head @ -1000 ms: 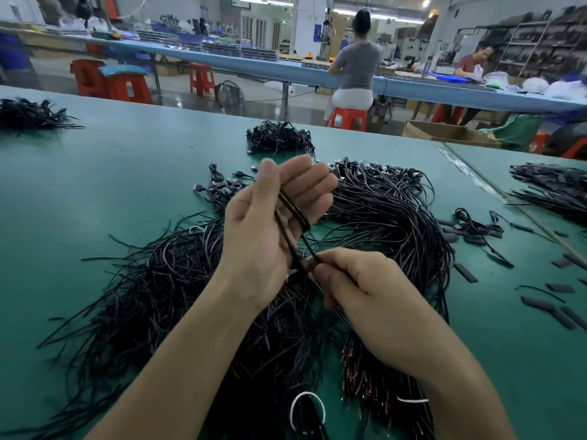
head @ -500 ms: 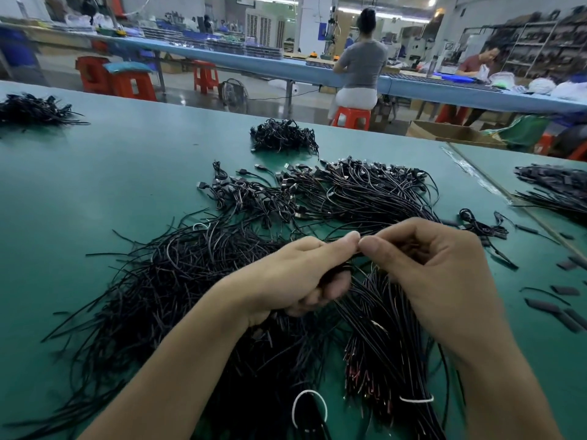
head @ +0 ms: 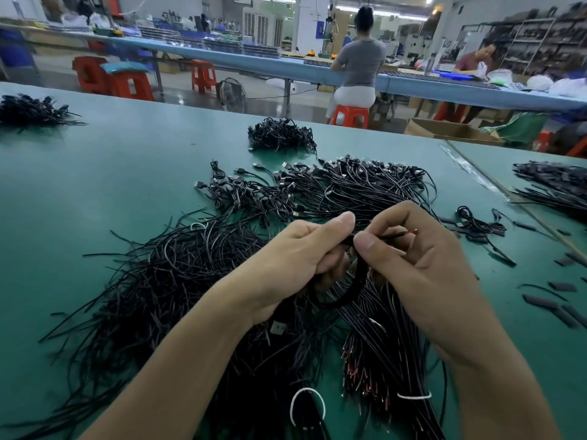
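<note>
The hands are close together, thumbs almost meeting, just above a heap of loose cables (head: 178,281) on the green tabletop (head: 111,173). The left hand (head: 295,252) grips a thin black cable (head: 360,281), which bends into a dark loop hanging below both palms. The right hand (head: 422,258) pinches the same cable between thumb and forefinger (its stripped end (head: 412,231), reddish at the tip, pokes out past the fingers). Beneath the right wrist lies a bundle (head: 381,354) of similar cables bound by a white tie (head: 413,396).
</note>
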The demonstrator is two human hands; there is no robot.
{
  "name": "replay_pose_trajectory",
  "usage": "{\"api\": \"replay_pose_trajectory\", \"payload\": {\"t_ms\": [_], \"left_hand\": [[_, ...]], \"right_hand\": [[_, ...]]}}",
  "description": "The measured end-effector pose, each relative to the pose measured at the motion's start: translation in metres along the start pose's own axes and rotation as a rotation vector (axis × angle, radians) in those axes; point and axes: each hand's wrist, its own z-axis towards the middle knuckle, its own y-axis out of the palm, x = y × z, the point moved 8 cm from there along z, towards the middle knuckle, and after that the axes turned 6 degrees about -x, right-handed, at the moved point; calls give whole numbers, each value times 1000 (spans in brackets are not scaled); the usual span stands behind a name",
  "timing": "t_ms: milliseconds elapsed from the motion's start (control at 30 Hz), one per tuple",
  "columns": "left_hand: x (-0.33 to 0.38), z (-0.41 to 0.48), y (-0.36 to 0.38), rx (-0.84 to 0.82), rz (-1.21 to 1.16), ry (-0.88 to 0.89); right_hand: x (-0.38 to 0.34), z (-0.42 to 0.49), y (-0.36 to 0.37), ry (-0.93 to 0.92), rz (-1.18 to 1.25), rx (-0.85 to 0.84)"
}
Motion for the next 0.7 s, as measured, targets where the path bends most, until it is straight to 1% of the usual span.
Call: {"api": "replay_pose_trajectory", "payload": {"t_ms": [100,133,200,233,300,333,433,500,533,600,633,700], "left_hand": [[-1,2,-1,79,49,6],[-2,3,0,93,21,1],[-7,3,1,96,-118,-47],[-10,4,5,56,-226,-85],[-12,2,20,-103,-430,-145],[-13,1,24,-160,-475,-166],[-20,-1,25,-179,-424,-241],[-27,-1,22,-129,-319,-302],[-30,-1,17,-70,-240,-316],[-30,1,2,70,-106,-275],[-28,2,-5,130,-85,-227],[-22,2,-18,249,-124,-124]], "right_hand": [[-3,1,0,-42,-8,33],[-6,1,1,-67,-23,51],[-11,1,3,-110,-59,97],[-11,1,4,-120,-69,118],[-14,0,7,-135,-108,157],[-15,-1,7,-143,-140,175],[-13,-1,6,-117,-168,197],[-9,-1,4,-82,-193,211],[-7,-1,2,-76,-220,230],[1,-1,-2,-24,-229,265],[11,0,-4,57,-205,272],[37,-1,-2,271,-183,230]]}}
